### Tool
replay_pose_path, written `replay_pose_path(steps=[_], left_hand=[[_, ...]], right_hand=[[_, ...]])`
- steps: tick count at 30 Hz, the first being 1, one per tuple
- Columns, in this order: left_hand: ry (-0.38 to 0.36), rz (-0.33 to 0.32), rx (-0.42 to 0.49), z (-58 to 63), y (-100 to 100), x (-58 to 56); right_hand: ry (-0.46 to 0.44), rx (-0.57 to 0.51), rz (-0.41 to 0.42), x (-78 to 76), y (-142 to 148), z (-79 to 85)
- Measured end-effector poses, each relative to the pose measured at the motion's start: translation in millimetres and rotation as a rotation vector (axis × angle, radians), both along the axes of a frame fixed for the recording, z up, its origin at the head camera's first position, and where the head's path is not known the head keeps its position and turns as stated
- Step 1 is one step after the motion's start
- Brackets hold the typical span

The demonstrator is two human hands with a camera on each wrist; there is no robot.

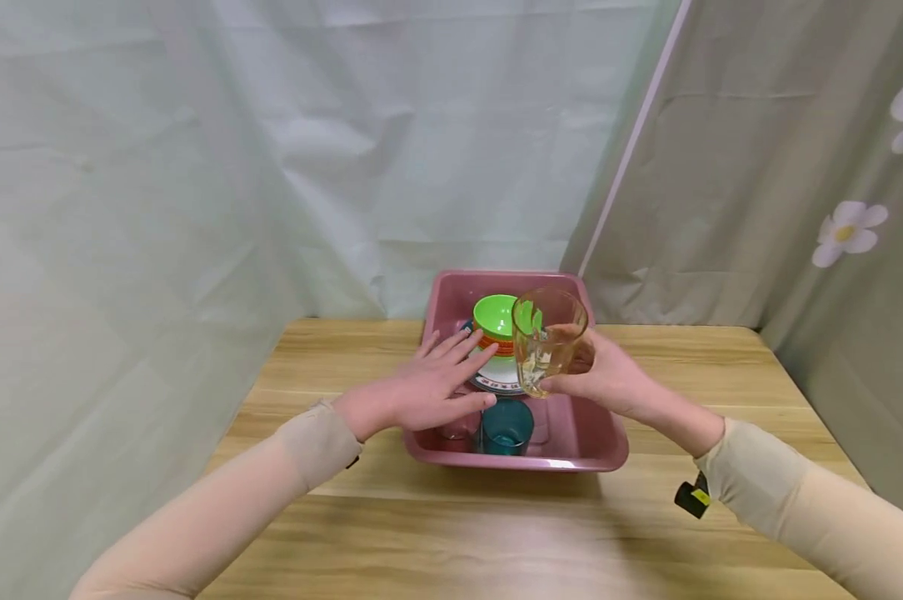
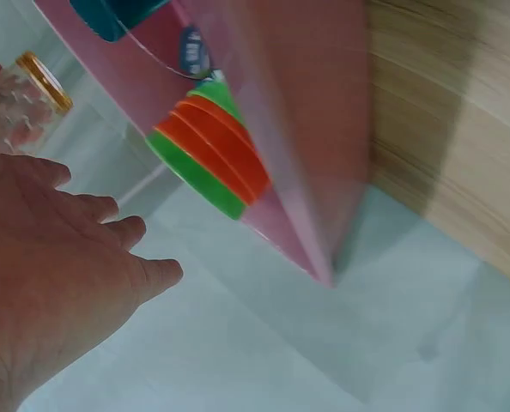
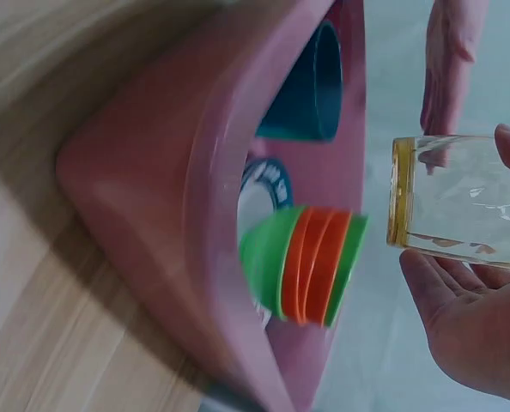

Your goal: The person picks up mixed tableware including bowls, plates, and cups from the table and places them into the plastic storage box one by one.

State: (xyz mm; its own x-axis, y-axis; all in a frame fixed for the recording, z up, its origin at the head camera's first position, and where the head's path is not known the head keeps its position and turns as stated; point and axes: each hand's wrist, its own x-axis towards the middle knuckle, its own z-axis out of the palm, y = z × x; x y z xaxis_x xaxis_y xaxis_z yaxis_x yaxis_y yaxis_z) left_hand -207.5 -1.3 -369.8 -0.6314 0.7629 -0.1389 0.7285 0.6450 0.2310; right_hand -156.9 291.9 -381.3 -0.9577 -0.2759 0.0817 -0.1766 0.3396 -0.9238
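My right hand (image 1: 612, 375) grips a clear, yellow-tinted drinking glass (image 1: 547, 346), held tilted above the right side of a pink plastic basin. In the right wrist view the thumb and fingers close around the glass (image 3: 461, 197) from opposite sides. My left hand (image 1: 440, 387), fingers straight and spread, hovers over the basin's left side with nothing in it. Beneath the hands, a stack of green and orange bowls (image 3: 306, 266) sits on a white plate (image 1: 496, 377) with a patterned rim. A teal cup (image 1: 507, 429) stands in the basin's near part, below the left thumb.
The pink basin (image 1: 511, 464) rests on a wooden table (image 1: 421, 533), close to its back edge. Beside the teal cup, a transparent glass (image 1: 457, 429) shows partly under the left hand. Pale curtains (image 1: 451, 150) hang behind and on both sides.
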Motion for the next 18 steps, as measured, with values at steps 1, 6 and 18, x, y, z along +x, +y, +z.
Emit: replay_pose_path(steps=[1, 6, 18], left_hand=[[-0.001, 0.004, 0.013, 0.2, -3, -0.2], [-0.008, 0.019, 0.067, 2.4, -10, -6.2], [-0.369, 0.126, 0.497, 22.1, 17, -18.1]], right_hand=[[0.002, -0.003, 0.01, 0.2, -3, -0.7], [-0.012, -0.004, 0.031, -0.6, -11, -3.5], [0.009, 0.033, 0.026, -2.8, -16, -0.8]])
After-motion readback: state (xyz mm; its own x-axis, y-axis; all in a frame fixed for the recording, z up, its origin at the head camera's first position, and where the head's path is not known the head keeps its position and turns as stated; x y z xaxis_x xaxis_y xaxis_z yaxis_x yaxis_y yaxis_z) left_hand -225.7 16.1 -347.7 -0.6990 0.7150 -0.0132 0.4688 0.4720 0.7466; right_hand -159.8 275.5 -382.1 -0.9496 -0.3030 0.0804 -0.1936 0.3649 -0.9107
